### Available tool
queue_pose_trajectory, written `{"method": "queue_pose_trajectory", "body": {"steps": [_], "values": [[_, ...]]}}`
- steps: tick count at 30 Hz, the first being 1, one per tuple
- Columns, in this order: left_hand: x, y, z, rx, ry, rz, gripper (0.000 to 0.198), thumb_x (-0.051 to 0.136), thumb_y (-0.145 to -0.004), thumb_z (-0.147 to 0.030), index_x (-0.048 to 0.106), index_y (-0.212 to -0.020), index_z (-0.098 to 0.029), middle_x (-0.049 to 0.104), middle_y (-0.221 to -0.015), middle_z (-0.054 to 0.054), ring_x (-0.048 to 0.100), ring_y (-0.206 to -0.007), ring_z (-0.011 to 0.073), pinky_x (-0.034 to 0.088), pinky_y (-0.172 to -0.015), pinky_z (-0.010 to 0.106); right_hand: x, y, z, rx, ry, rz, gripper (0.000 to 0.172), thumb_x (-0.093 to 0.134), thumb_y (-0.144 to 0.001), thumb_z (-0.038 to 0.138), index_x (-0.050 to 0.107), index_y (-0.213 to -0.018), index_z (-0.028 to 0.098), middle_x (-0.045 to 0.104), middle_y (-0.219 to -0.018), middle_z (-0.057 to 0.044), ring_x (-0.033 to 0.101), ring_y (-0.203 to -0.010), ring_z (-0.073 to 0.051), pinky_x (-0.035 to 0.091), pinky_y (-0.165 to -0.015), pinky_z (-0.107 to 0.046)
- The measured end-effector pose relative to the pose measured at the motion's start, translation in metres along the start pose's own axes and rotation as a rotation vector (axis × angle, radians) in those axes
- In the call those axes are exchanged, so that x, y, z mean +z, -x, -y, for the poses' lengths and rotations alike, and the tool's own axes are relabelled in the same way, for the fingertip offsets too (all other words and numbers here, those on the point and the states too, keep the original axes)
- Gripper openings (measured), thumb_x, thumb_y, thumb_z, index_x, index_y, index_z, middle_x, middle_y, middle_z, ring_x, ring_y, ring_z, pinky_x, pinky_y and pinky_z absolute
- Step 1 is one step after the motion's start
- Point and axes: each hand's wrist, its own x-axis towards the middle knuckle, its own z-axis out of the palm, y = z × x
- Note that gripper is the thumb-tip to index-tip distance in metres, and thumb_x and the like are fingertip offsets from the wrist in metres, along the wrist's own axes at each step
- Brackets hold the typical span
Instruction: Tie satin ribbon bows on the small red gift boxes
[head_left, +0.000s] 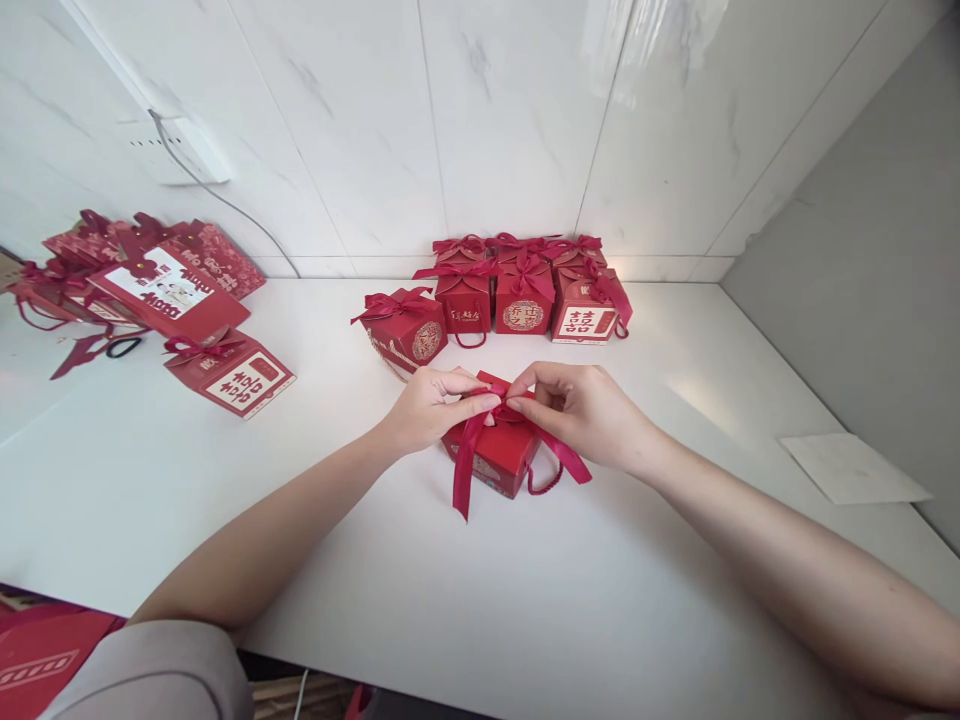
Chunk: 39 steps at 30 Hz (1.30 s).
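A small red gift box [501, 462] stands on the white table [525, 600] in front of me. A red ribbon [466, 470] crosses its top, and its two tails hang down the box's front and right side. My left hand [431, 405] pinches the ribbon at the top of the box from the left. My right hand [581, 408] pinches the same ribbon from the right, fingertips almost meeting those of the left. A red cord handle [546, 482] hangs at the box's right.
Several finished red boxes with bows [525, 290] stand at the back by the wall, one [405, 328] tilted at their left. Flat unfolded boxes [157, 285] pile up at the far left, one [238, 372] nearer. A white sheet [851, 467] lies right.
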Motion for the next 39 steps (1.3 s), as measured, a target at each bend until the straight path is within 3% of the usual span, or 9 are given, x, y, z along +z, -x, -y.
{"method": "queue_pose_trajectory", "body": {"steps": [7, 15, 19, 24, 31, 39], "values": [[-0.003, -0.001, 0.001, 0.083, -0.135, 0.031, 0.022, 0.066, -0.085, -0.037, 0.075, -0.079, -0.019, 0.072, -0.076, 0.004, 0.063, -0.079, 0.0161, 0.049, -0.088, 0.034, 0.006, -0.007, -0.011, -0.087, -0.07, -0.074, 0.013, 0.066, -0.086, 0.033, 0.072, -0.089, 0.022, 0.067, -0.088, -0.003, 0.058, -0.072, -0.015, 0.046, -0.066, -0.029], [0.002, 0.004, -0.001, -0.03, 0.16, 0.015, 0.025, 0.071, -0.081, -0.033, 0.053, -0.087, -0.017, 0.069, -0.08, 0.003, 0.07, -0.071, 0.0152, 0.057, -0.061, 0.025, 0.022, -0.005, -0.013, -0.041, -0.224, -0.212, 0.015, 0.065, -0.086, 0.032, 0.07, -0.078, 0.02, 0.066, -0.081, -0.003, 0.057, -0.068, -0.014, 0.045, -0.063, -0.029], [-0.001, 0.002, 0.0, -0.068, 0.198, 0.069, 0.024, 0.067, -0.085, -0.034, 0.051, -0.085, -0.017, 0.068, -0.076, 0.003, 0.07, -0.072, 0.015, 0.058, -0.063, 0.025, 0.021, -0.006, -0.016, -0.081, -0.237, -0.202, 0.012, 0.063, -0.087, 0.028, 0.064, -0.079, 0.019, 0.064, -0.082, -0.002, 0.058, -0.071, -0.014, 0.046, -0.065, -0.028], [-0.004, 0.0, 0.002, -0.039, 0.221, 0.114, 0.021, 0.065, -0.087, -0.031, 0.051, -0.084, -0.016, 0.068, -0.078, 0.003, 0.069, -0.074, 0.0134, 0.056, -0.066, 0.023, 0.021, -0.008, -0.019, -0.196, -0.166, -0.128, 0.009, 0.069, -0.083, 0.029, 0.069, -0.088, 0.021, 0.068, -0.09, -0.003, 0.061, -0.084, -0.018, 0.048, -0.077, -0.032], [-0.007, -0.001, 0.006, -0.041, 0.26, 0.163, 0.022, 0.063, -0.089, -0.034, 0.051, -0.086, -0.016, 0.07, -0.082, 0.005, 0.07, -0.076, 0.0145, 0.055, -0.07, 0.027, 0.023, -0.008, -0.028, -0.317, -0.074, -0.205, 0.011, 0.065, -0.087, 0.029, 0.071, -0.081, 0.022, 0.068, -0.074, -0.003, 0.059, -0.067, -0.016, 0.049, -0.073, -0.034], [-0.005, -0.003, 0.005, -0.014, 0.285, 0.206, 0.022, 0.056, -0.093, -0.036, 0.052, -0.086, -0.016, 0.069, -0.086, 0.007, 0.067, -0.081, 0.0146, 0.053, -0.077, 0.029, 0.017, -0.011, -0.033, -0.57, 0.035, -0.177, 0.012, 0.059, -0.091, 0.02, 0.069, -0.084, 0.023, 0.07, -0.077, -0.003, 0.061, -0.069, -0.016, 0.048, -0.073, -0.034]]}}
